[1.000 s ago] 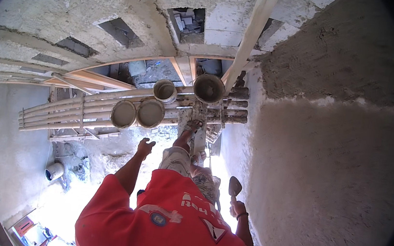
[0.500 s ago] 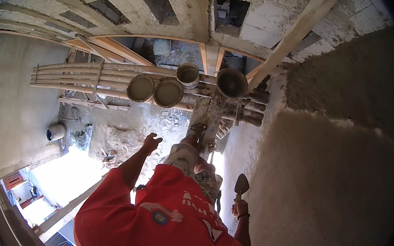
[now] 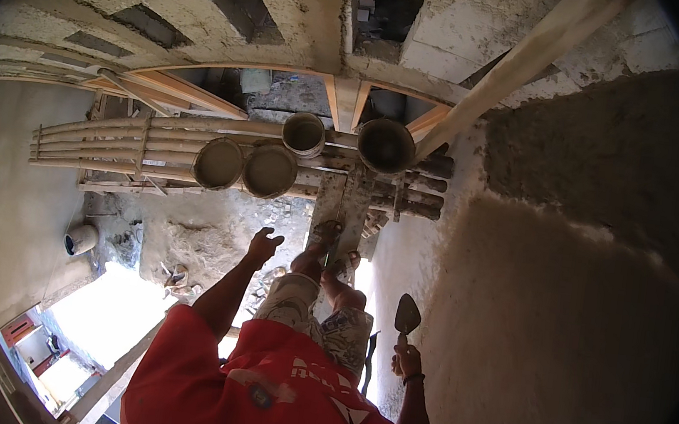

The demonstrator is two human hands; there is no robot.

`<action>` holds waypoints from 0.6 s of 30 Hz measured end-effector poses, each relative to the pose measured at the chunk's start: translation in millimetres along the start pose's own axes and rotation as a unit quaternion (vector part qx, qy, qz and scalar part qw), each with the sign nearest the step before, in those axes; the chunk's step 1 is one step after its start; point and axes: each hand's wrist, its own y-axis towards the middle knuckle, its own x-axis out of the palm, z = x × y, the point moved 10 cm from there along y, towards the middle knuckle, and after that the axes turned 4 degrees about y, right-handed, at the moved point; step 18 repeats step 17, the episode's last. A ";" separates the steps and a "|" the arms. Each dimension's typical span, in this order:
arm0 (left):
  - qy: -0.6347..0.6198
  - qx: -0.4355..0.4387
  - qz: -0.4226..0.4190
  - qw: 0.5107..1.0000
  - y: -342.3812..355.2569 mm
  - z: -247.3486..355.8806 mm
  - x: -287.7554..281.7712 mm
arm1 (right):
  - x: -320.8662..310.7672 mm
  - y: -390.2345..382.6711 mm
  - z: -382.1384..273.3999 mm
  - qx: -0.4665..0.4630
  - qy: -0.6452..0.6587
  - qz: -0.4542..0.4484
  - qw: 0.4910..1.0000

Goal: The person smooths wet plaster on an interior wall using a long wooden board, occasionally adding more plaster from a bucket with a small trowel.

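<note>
My right hand point(image 3: 407, 362) is closed around the handle of a pointed trowel point(image 3: 407, 314), its dark blade standing up beside the plastered wall point(image 3: 512, 315) on my right. My left hand point(image 3: 265, 246) hangs out to the left over the drop, holding nothing, its fingers loosely apart. Ahead of both hands, several mortar-stained containers rest on a scaffold of wooden poles point(image 3: 113, 142). Among them are an upright bucket point(image 3: 304, 133), a dark wide pail point(image 3: 386, 145) and two round tubs, the left tub point(image 3: 217, 165) and the right tub point(image 3: 269, 172), holding greyish material.
My feet are on narrow planks point(image 3: 327, 202) that lead to the pole scaffold. A slanting timber post point(image 3: 523, 70) rises at the right. Far below lie rubble point(image 3: 211, 235) and a tipped-over drum point(image 3: 81, 240). A rough wall with square openings point(image 3: 241, 10) stands ahead.
My view has shifted, and the containers and scaffold now appear lower and farther left. My legs are farther along into view. The trowel stays in my right hand; my left hand remains free.
</note>
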 end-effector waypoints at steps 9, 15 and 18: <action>0.106 0.114 -0.084 0.984 212.5 70.1 167.6 | 39.4 152.4 51.3 0.004 -0.052 0.031 0.998; -0.005 0.052 -0.151 0.987 341.3 103.6 282.7 | 36.2 303.6 97.6 -0.051 -0.001 0.113 0.992; -0.046 0.031 -0.150 0.987 382.1 110.7 304.2 | 35.9 351.2 109.0 -0.132 0.001 0.110 0.985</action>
